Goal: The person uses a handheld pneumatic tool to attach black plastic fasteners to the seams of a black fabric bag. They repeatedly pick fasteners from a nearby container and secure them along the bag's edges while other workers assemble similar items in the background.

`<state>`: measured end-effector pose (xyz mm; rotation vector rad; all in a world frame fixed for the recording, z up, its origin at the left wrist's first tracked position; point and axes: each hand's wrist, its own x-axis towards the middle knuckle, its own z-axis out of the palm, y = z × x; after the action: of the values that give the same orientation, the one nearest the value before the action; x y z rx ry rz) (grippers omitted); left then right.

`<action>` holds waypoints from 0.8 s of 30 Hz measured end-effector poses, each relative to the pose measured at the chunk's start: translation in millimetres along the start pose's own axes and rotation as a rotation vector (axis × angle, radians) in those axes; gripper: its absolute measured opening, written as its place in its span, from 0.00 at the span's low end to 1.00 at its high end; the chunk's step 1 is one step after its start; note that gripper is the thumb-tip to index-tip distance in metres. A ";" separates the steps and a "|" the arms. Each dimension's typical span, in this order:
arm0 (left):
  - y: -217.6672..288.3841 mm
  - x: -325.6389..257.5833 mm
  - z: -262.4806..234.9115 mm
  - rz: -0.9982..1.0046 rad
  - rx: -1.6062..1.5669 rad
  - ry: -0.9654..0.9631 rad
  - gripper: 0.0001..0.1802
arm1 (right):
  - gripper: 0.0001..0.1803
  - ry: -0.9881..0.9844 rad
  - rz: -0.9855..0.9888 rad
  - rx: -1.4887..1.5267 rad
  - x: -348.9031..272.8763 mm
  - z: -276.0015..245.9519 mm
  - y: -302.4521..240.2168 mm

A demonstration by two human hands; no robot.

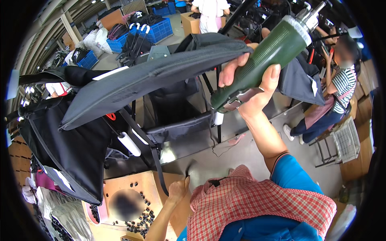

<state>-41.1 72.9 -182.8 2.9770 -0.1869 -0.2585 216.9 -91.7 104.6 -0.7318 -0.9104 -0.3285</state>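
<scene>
A large black fabric frame [132, 80] fills the middle. Right of the frame, the right hand [249, 86] is wrapped tightly around a green power tool [265, 56], raised high. Below the frame, the left hand [179, 188] pinches a black strap [159, 168] above a cardboard box [161, 188] holding small black parts [140, 223].

Workshop interior, daylit and bright throughout. Grey concrete floor [225, 156] runs through the middle of the view. Blue plastic crates [155, 30] stand stacked at the far end, with white sacks [95, 40] just beside them. Brown cardboard boxes [356, 160] line the right side, near a white wire basket [345, 140]. A seated co-worker [329, 104] occupies the right aisle. A light wooden bench [157, 188] stands at lower left.
</scene>
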 end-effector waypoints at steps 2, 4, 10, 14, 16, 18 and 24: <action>5.8 -8.6 23.8 0.090 0.007 0.226 0.23 | 0.39 -0.063 -0.071 0.012 2.0 4.4 -1.0; 28.7 -13.9 13.6 0.043 -0.434 -0.035 0.24 | 0.37 -0.078 -0.082 -0.064 1.9 -0.3 -4.5; 44.4 -28.3 -30.8 0.179 -0.864 -0.203 0.29 | 0.32 0.062 -0.080 0.067 2.4 14.0 -5.9; 47.7 -25.9 14.1 0.157 -1.273 -0.340 0.38 | 0.34 0.063 -0.074 0.232 -0.5 9.7 -2.3; 50.3 -18.2 19.0 0.191 -1.323 -0.293 0.30 | 0.34 0.044 -0.031 0.218 -1.9 4.8 1.9; 59.0 -11.0 -12.7 0.213 -1.259 -0.153 0.25 | 0.35 0.039 0.040 0.164 -3.7 6.0 -1.6; 58.2 11.6 -78.1 -0.297 -1.512 0.404 0.14 | 0.33 -0.034 -0.096 0.107 1.4 4.1 -1.1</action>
<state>-22.1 24.8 -99.4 1.4728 0.3541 0.1488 214.7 -89.6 107.8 -0.5978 -0.9900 -0.3502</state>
